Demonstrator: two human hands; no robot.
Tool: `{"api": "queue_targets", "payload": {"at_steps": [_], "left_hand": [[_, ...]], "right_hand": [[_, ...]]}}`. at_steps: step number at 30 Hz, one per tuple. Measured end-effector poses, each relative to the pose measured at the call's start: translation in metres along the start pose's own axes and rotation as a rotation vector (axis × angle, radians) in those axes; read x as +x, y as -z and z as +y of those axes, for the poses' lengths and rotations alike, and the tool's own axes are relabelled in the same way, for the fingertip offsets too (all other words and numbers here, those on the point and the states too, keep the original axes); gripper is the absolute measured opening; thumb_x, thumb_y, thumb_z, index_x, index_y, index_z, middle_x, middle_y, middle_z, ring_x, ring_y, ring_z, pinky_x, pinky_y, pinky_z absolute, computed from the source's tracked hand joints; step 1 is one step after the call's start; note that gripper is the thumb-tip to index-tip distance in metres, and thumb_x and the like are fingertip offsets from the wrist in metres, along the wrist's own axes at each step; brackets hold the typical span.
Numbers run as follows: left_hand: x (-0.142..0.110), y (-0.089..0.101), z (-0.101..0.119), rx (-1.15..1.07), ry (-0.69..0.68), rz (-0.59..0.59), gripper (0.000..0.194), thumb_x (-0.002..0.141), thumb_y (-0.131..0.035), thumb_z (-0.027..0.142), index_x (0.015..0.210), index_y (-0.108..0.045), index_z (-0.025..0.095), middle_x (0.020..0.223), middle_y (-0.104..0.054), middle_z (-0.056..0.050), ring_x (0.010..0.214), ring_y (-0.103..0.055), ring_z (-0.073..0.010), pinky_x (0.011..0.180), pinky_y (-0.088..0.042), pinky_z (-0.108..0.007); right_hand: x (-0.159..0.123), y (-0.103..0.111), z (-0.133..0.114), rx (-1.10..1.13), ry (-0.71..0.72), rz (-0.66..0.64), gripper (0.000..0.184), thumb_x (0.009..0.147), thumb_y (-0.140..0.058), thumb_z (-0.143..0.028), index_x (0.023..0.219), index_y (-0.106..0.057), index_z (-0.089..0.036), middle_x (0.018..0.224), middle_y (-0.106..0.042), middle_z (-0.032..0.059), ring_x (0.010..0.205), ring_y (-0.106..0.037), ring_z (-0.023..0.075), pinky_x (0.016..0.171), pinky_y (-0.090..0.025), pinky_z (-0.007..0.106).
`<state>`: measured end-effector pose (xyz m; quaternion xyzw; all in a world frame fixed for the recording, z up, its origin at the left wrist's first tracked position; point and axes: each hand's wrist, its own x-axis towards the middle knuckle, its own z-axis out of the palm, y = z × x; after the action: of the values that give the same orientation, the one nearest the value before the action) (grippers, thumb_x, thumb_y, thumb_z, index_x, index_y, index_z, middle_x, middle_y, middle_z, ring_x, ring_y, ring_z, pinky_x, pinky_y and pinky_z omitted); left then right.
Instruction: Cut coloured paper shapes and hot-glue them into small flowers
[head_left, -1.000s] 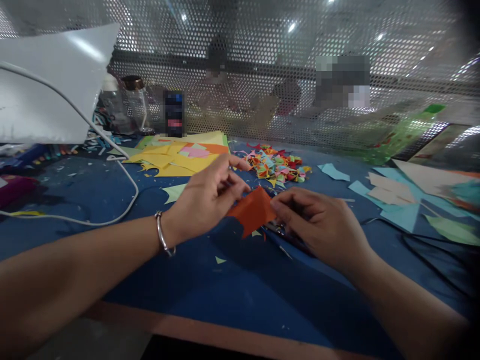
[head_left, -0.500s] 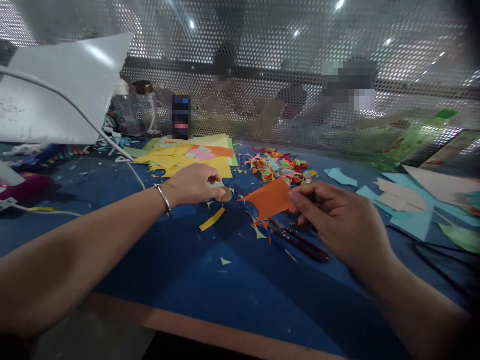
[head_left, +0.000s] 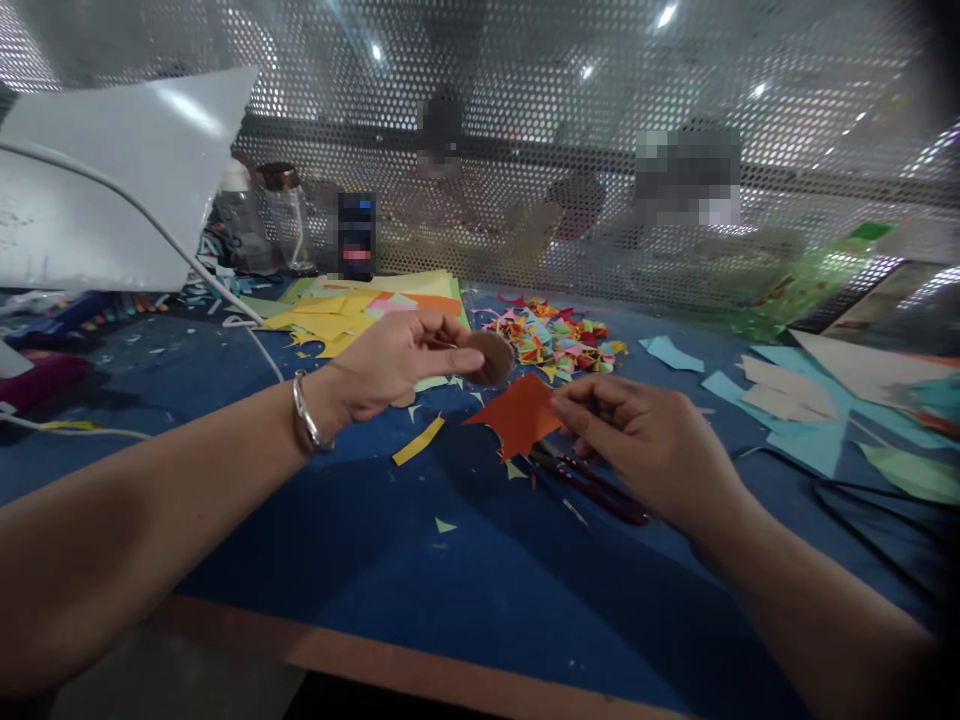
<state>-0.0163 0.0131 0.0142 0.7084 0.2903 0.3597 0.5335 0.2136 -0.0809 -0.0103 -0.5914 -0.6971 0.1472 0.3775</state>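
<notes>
My left hand (head_left: 420,362) pinches a round brown disc (head_left: 493,358) between thumb and fingers, held above the blue table. A piece of orange paper (head_left: 521,415) with curved cut edges is gripped at its right side by my right hand (head_left: 626,425). The disc is just above and left of the paper, close to it. Beneath the paper and my right hand lies a pair of scissors (head_left: 600,490) with dark red handles, partly hidden. A yellow paper strip (head_left: 418,441) and small green scraps (head_left: 445,525) rest on the table nearby.
Behind my hands are yellow paper sheets (head_left: 315,322) and a heap of colourful paper scraps (head_left: 559,335). Blue and pale paper pieces (head_left: 787,390) lie at right, beside a black cable (head_left: 840,520). Bottles (head_left: 289,220) and a phone (head_left: 355,235) stand by the perforated screen (head_left: 510,90).
My left hand has lifted the brown disc off the table and brought it right, towards the orange paper. My right hand has moved slightly left and the paper has tilted.
</notes>
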Motion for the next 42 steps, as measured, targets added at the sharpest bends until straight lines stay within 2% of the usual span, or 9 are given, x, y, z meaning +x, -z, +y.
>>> {"api": "queue_targets", "payload": {"at_steps": [3,5,13,15,18,20,26,30,42], "left_hand": [[-0.011,-0.018,0.005,-0.010,0.060,-0.173,0.012,0.075,-0.072,0.014,0.077,-0.060,0.015,0.089,-0.070,-0.003,0.089,-0.065,-0.0135,0.084,-0.050,-0.029],[-0.015,-0.027,0.001,0.014,0.109,-0.228,0.013,0.076,-0.074,0.018,0.079,-0.062,0.014,0.083,-0.069,-0.002,0.079,-0.064,-0.0125,0.074,-0.050,-0.027],[-0.014,-0.033,-0.014,-0.119,0.235,-0.140,0.018,0.072,-0.078,0.014,0.078,-0.061,0.012,0.076,-0.067,0.000,0.070,-0.063,-0.0089,0.070,-0.049,-0.023],[-0.014,-0.033,-0.012,-0.169,0.260,-0.115,0.024,0.073,-0.076,0.010,0.090,-0.061,0.012,0.077,-0.068,0.000,0.071,-0.065,-0.0103,0.071,-0.051,-0.025],[-0.015,-0.035,-0.010,-0.206,0.263,-0.024,0.051,0.071,-0.078,0.007,0.115,-0.053,0.016,0.071,-0.067,0.003,0.065,-0.065,-0.0109,0.064,-0.050,-0.023],[-0.016,-0.036,-0.009,-0.251,0.266,0.031,0.057,0.069,-0.080,0.007,0.118,-0.052,0.016,0.069,-0.067,0.004,0.062,-0.064,-0.0109,0.062,-0.049,-0.023],[-0.018,-0.040,-0.007,-0.291,0.288,0.010,0.021,0.074,-0.076,0.011,0.084,-0.059,0.012,0.072,-0.066,-0.001,0.059,-0.060,-0.0087,0.054,-0.043,-0.020],[-0.018,-0.041,-0.006,-0.276,0.287,-0.044,0.018,0.077,-0.074,0.015,0.087,-0.059,0.012,0.074,-0.066,-0.003,0.061,-0.062,-0.0105,0.051,-0.040,-0.020],[-0.021,-0.040,-0.005,-0.321,0.290,-0.084,0.016,0.080,-0.071,0.012,0.089,-0.058,0.012,0.082,-0.070,-0.004,0.070,-0.067,-0.0122,0.068,-0.050,-0.025]], "right_hand": [[-0.001,0.000,-0.006,0.049,-0.008,-0.059,0.023,0.090,-0.059,-0.039,0.083,-0.071,-0.021,0.063,-0.066,-0.0003,0.047,-0.060,0.0125,0.048,-0.044,0.024],[-0.002,0.000,-0.010,0.072,-0.015,-0.088,0.023,0.090,-0.058,-0.038,0.081,-0.070,-0.020,0.059,-0.064,-0.0010,0.046,-0.059,0.0123,0.046,-0.042,0.023],[-0.005,-0.003,-0.010,0.097,-0.031,-0.100,0.024,0.092,-0.059,-0.040,0.090,-0.071,-0.020,0.061,-0.065,-0.0005,0.049,-0.057,0.0122,0.046,-0.043,0.023],[-0.006,-0.003,-0.011,0.070,0.007,-0.051,0.023,0.093,-0.059,-0.039,0.097,-0.071,-0.021,0.070,-0.069,0.0010,0.053,-0.060,0.0125,0.048,-0.045,0.023],[-0.009,-0.003,-0.014,-0.009,0.082,0.066,0.021,0.091,-0.062,-0.035,0.105,-0.070,-0.021,0.077,-0.069,0.0018,0.060,-0.063,0.0133,0.054,-0.050,0.023],[-0.010,-0.003,-0.016,-0.080,0.156,0.133,0.020,0.090,-0.064,-0.031,0.107,-0.069,-0.021,0.080,-0.068,0.0021,0.063,-0.063,0.0137,0.057,-0.052,0.024],[-0.013,-0.006,-0.019,-0.187,0.349,0.073,0.027,0.089,-0.066,-0.023,0.116,-0.065,-0.021,0.090,-0.062,0.0035,0.062,-0.058,0.0122,0.056,-0.052,0.026],[-0.014,-0.007,-0.017,-0.203,0.362,0.053,0.029,0.090,-0.066,-0.022,0.118,-0.063,-0.020,0.091,-0.060,0.0037,0.063,-0.058,0.0123,0.059,-0.053,0.028],[-0.011,-0.007,-0.017,-0.085,0.276,0.042,0.028,0.089,-0.065,-0.023,0.117,-0.064,-0.024,0.101,-0.060,0.0061,0.067,-0.059,0.0130,0.052,-0.053,0.025]]}}
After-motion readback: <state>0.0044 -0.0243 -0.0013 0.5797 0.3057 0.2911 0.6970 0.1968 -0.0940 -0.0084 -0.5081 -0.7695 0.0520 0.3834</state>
